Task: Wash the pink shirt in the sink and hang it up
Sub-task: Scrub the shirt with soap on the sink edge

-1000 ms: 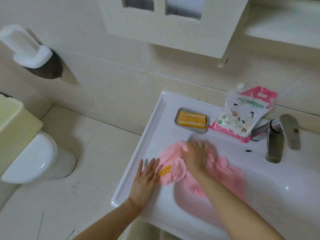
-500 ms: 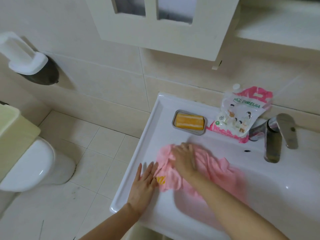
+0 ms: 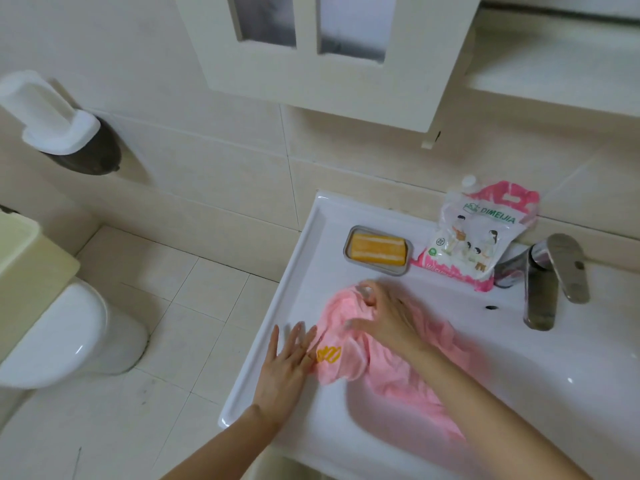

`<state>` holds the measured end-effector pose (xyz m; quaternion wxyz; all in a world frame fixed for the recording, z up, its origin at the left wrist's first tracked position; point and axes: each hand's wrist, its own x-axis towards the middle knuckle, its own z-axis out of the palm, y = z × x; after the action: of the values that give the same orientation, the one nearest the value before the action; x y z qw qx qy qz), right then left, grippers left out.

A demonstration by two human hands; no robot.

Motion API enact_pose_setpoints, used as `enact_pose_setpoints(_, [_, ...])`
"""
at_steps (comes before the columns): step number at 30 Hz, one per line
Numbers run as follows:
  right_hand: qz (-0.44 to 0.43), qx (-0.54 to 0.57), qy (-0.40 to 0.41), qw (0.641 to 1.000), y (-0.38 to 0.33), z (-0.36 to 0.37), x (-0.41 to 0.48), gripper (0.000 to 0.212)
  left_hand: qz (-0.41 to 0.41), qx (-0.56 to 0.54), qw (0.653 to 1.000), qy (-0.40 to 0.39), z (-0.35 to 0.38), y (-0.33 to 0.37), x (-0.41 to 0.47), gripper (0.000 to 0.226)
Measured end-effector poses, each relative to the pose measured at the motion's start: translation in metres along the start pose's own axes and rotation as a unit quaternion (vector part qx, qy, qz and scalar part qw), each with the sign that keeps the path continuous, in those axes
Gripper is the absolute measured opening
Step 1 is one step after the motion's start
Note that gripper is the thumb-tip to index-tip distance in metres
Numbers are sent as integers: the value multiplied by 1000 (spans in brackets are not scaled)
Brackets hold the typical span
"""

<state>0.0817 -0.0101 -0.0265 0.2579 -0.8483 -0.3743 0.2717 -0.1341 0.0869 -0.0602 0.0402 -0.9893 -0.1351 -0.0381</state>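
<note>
Pink shirt on a glazed white sink: a slick pairing, I judge.

Risks, nearest first. The left hand lies flat on the sink's left ledge, close to the left edge. If that ledge is wet, the palm could skid outward and drag the bunched cloth over the edge onto the floor tiles. The shirt's tail runs down into the basin toward the near right (soaked cloth would pull that way), so a loose hold could let the whole lot slide in. Farther back, a hard forward scrub could bump the soap dish near the back-left corner, or tip the detergent pouch leaning beside the tap.

Left fingers are straight and spread, gripping nothing. Their tips touch the shirt's left hem by the yellow print. The right hand sits on top of the bunch, its fingers curled into the cloth and gripping a fold (blurred; how much, I cannot tell). The cloth lies under and around them, just in front of the dish and apart from it.
</note>
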Motion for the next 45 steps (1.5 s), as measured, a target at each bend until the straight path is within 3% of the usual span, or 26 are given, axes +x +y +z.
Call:
enact_pose_setpoints(1, [-3, -59, -54, 997, -2, -5, -4, 117, -8, -2, 1000, -16, -2, -3, 3, 50])
enact_pose_setpoints(3, [-32, -224, -128, 966, -9, -5, -11, 133, -11, 8, 999, -37, -4, -10, 13, 50])
enact_pose_setpoints(4, [-62, -291, -126, 947, -14, 2, -16, 132, -9, 15, 999, -46, -7, -14, 21, 48])
enact_pose_setpoints(6, [-97, -367, -42, 924, -17, 12, -20, 101, -30, 3, 995, -96, -19, -18, 39, 46])
enact_pose_setpoints(9, [-57, -256, -62, 963, -14, -5, -20, 35, -72, -87, 985, -129, -38, -15, 51, 78])
enact_pose_setpoints(11, [-57, -129, -116, 983, -20, -24, -19, 28, -47, -178, 973, -140, -51, -3, 52, 112])
enact_pose_setpoints(12, [-77, -81, -132, 985, -24, -29, -20, 28, -40, -219, 959, -177, -63, 7, 54, 119])
enact_pose_setpoints(14, [-96, 22, -151, 984, -32, -30, -20, 38, -68, -258, 945, -189, -78, 20, 61, 103])
enact_pose_setpoints(16, [-61, 204, -156, 965, -32, -31, -19, 54, -143, -273, 938, -160, -88, 16, 69, 57])
enact_pose_setpoints(17, [-47, 266, -167, 948, -30, -33, -18, 68, -164, -273, 936, -149, -92, 11, 72, 46])
enact_pose_setpoints(19, [-30, 231, -219, 947, -32, -35, -23, 90, -152, -272, 939, -144, -99, 2, 75, 44])
enact_pose_setpoints(21, [-29, 120, -251, 960, -39, -28, -31, 64, -129, -267, 946, -133, -110, -3, 76, 38])
enact_pose_setpoints(23, [-10, 49, -220, 974, -45, -16, -38, 30, -111, -243, 956, -118, -121, -7, 77, 21])
enact_pose_setpoints(25, [22, 3, -216, 976, -35, -15, -40, 18, -113, -223, 964, -95, -125, -15, 75, 18])
enact_pose_setpoints(28, [76, 45, -283, 955, -10, -34, -39, 40, -164, -222, 955, -108, -121, -28, 69, 37])
enact_pose_setpoints(31, [93, 145, -343, 923, -1, -53, -44, 39, -212, -222, 941, -141, -106, -26, 58, 39])
enact_pose_setpoints(35, [160, 261, -209, 929, 4, -56, -32, 53, -265, -182, 937, -136, -72, -15, 37, 46])
enact_pose_setpoints(38, [188, 375, -94, 903, -11, -45, -13, 31, -186, -141, 961, -149, -60, 5, 20, 40])
enact_pose_setpoints(40, [188, 334, -15, 924, -20, -24, 2, 27, -122, -78, 981, -129, -47, 17, 5, 54])
enact_pose_setpoints(42, [202, 223, 44, 953, -24, -1, 13, 34, -83, -39, 992, -83, -43, 20, -7, 62])
enact_pose_setpoints(45, [196, 76, 110, 971, -37, 14, 15, 34, -22, -6, 998, -57, -27, 13, -24, 57])
